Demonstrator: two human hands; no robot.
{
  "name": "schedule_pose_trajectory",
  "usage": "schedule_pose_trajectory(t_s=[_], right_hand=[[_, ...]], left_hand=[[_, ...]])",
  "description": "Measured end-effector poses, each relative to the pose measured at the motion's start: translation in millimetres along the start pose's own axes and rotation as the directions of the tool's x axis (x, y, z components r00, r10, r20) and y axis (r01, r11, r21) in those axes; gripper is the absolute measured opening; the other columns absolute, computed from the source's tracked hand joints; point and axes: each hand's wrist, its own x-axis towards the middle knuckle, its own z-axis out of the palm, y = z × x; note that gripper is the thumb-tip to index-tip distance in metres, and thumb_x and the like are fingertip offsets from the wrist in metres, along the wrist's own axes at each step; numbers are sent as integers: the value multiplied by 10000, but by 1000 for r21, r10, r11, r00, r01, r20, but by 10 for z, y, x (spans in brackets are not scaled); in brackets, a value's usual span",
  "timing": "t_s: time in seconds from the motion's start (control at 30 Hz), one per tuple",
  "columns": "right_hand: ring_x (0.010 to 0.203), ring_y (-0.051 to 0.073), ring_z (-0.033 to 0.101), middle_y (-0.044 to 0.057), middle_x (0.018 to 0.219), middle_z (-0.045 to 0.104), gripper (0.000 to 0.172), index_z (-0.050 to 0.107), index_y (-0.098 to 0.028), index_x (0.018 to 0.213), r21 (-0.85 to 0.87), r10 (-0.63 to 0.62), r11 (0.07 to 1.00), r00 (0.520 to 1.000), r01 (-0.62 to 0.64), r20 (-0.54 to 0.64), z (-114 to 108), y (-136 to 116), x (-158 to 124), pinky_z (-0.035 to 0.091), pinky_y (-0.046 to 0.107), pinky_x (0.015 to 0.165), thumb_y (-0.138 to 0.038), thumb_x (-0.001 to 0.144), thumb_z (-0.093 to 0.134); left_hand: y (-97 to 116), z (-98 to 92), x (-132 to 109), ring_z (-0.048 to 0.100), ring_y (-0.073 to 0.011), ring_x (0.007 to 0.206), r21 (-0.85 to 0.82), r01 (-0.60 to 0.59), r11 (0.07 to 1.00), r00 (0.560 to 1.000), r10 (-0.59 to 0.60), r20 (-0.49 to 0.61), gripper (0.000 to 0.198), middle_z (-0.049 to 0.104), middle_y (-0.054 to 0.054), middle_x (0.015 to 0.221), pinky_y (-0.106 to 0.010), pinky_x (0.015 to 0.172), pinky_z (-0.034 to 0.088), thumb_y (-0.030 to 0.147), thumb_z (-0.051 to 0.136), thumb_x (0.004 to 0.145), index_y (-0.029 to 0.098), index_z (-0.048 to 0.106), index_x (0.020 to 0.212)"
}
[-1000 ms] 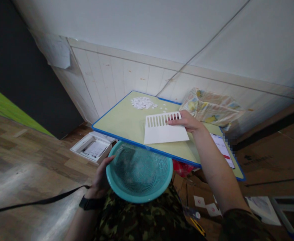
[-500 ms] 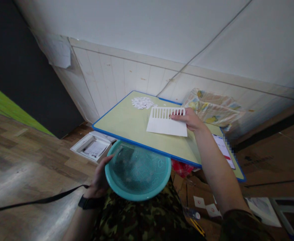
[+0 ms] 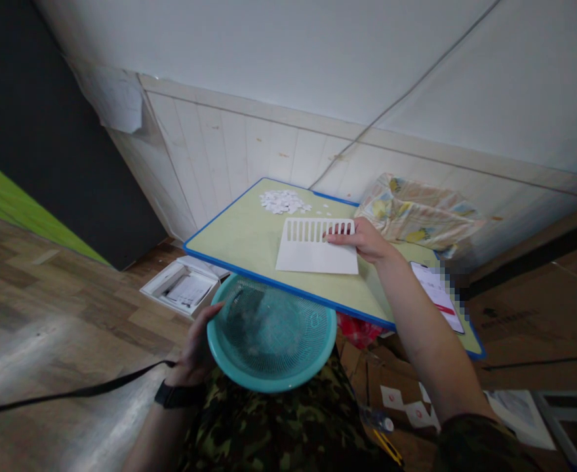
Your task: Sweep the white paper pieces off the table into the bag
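My left hand grips the left rim of a turquoise plastic colander, thumb over the edge. The colander tips up under the table's front edge, above my lap, with no large item visible inside. In my right hand is a flat white scraper with a row of slots along its upper side; my fingers pass behind the slots and the thumb lies in front. It is held over the pale yellow table with blue edging. Behind it lies a heap of small white paper pieces, with a few strays to its right.
A patterned cloth-covered bundle is by the wall at the table's back right. A phone lies near the right edge. On the floor at left is an open white box. Cardboard and a yellow cutter are at right.
My right hand has brought the scraper slightly left and toward me, uncovering several stray paper pieces behind it. My left hand and the colander have barely moved.
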Motion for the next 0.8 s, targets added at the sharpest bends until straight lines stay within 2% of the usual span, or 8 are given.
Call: schedule_pose_trajectory(t_s=[0.1,0.27,0.57,0.63,0.7,0.8], right_hand=[[875,253,766,78,970,850,461,865,-196,903,-6,-4,1000,1000,4,-17,43,20,14,598,366,799,-503,600,1028],[846,248,761,73,931,845,436,865,-192,881,-21,14,1000,999,-13,52,113,30,6,592,357,777,-499,612,1019],[806,241,752,76,906,841,430,856,-179,868,20,41,999,998,-41,41,89,10,-22,574,345,743,-461,594,1030],[799,248,754,82,910,842,458,852,-178,876,47,38,998,999,-37,-17,78,3,-16,578,355,738,-470,575,1037],[831,268,765,89,944,848,497,853,-188,900,81,19,997,991,-8,-135,58,13,10,590,376,761,-485,551,1046],[885,296,772,93,960,851,541,850,-196,897,86,-9,996,952,38,-307,19,60,70,601,402,798,-495,499,1062]], left_hand=[[3,21,-7,857,-346,808,27,-1,1000,999,2,-41,390,875,-119,858,-441,823,706,208,754,863,187,810,1249],[12,3,1,838,-308,709,43,-33,999,997,36,-62,246,845,-87,743,-388,758,704,204,764,860,181,829,1096],[8,-77,45,860,-366,866,47,-7,999,998,9,-56,345,879,-122,885,-444,833,711,221,784,854,184,823,1195],[3,-80,50,859,-363,858,49,-10,999,998,13,-58,335,879,-125,886,-445,834,710,227,776,862,178,822,1191],[-2,-80,53,857,-353,828,48,-27,998,998,30,-62,304,875,-119,861,-436,824,709,225,776,864,171,823,1160],[-7,-79,53,852,-339,785,53,-43,998,997,46,-65,247,867,-115,825,-416,793,707,219,783,862,167,825,1100]])
